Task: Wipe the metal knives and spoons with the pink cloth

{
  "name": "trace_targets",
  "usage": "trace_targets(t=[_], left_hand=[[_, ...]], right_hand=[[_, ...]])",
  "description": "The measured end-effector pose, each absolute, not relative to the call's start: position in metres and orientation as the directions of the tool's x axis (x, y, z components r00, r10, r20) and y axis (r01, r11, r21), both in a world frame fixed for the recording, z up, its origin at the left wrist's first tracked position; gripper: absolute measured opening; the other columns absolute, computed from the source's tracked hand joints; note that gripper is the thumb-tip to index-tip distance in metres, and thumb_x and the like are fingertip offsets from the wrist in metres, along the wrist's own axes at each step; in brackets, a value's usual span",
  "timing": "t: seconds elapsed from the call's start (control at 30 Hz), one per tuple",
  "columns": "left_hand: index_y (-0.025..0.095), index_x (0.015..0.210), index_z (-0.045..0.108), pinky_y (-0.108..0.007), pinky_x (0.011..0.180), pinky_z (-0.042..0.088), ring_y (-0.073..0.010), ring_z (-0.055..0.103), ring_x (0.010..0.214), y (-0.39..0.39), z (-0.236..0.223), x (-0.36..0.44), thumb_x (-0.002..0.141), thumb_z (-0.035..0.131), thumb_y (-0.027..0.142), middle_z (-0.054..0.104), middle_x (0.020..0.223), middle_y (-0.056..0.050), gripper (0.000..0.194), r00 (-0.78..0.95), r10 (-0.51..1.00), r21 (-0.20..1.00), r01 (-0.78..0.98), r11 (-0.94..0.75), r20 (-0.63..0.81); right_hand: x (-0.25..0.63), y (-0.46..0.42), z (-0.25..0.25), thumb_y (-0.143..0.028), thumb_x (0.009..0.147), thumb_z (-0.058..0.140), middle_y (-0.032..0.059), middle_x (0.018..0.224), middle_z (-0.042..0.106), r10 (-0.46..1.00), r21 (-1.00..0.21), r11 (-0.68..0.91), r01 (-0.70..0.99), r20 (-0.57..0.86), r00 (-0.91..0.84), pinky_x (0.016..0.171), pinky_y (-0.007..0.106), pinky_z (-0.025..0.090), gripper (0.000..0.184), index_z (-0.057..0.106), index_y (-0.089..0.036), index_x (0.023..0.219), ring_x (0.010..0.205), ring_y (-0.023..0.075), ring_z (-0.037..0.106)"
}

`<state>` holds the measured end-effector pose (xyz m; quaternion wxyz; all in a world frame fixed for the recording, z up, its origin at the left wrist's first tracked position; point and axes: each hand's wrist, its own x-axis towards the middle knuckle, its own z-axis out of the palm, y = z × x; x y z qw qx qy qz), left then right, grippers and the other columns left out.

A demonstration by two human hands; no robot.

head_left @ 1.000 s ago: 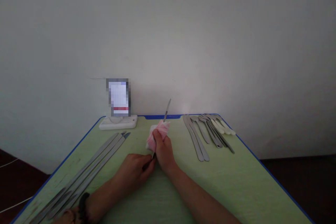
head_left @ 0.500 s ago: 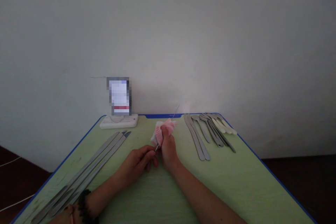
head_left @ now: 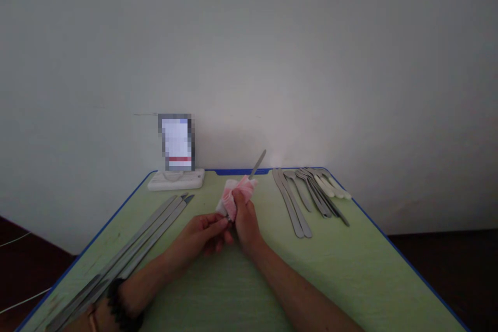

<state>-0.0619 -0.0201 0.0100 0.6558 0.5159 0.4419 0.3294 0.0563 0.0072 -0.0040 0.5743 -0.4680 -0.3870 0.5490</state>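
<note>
Over the middle of the table, a table knife [head_left: 258,163] points up and away from me, its blade sticking out past a pink and white cloth [head_left: 241,190]. My right hand [head_left: 246,220] is closed on the cloth, which wraps round the knife's middle. Close beside it, my left hand [head_left: 208,231] pinches the near end of the knife, mostly hidden by the fingers. To the right lie two knives [head_left: 290,205] side by side, then a spoon [head_left: 299,189] and a cluster of metal cutlery [head_left: 317,194].
Several long knives [head_left: 155,231] lie slanted along the left side, partly under my left forearm. A blurred-out lit screen [head_left: 178,142] stands on a white base [head_left: 177,180] at the back left. White-handled cutlery [head_left: 330,188] rests near the right edge of the green table [head_left: 350,280], against a wall.
The knife has turned so the flat of its blade shows instead of its thin edge. Both hands and the cloth have shifted slightly left.
</note>
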Motion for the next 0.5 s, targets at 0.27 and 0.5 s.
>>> trace_targets(t=[0.27,0.5], left_hand=[[0.015,0.059,0.052,-0.014,0.033,0.020,-0.0033,0.036,0.036,-0.026,0.013,-0.056,0.061,0.076,0.052,0.049,0.047,0.006,0.044,0.378,0.857,0.880,-0.181,0.440,-0.350],[0.017,0.062,0.050,-0.015,0.035,0.024,-0.0035,0.030,0.033,-0.027,0.005,-0.058,0.073,0.069,0.042,0.039,0.037,0.011,0.033,0.482,0.842,0.908,-0.193,0.372,-0.242]], right_hand=[[0.055,0.001,0.005,-0.053,0.073,0.052,-0.0042,0.048,0.043,0.996,-0.973,0.003,-0.231,-0.017,0.083,0.044,0.023,0.031,0.039,0.050,-0.019,0.055,0.046,0.0095,0.038],[0.074,0.029,-0.009,-0.058,0.075,0.049,-0.0060,0.045,0.040,0.973,-0.942,-0.035,-0.335,-0.108,0.204,0.040,0.024,0.031,0.041,0.046,-0.021,0.057,0.040,0.0099,0.036]])
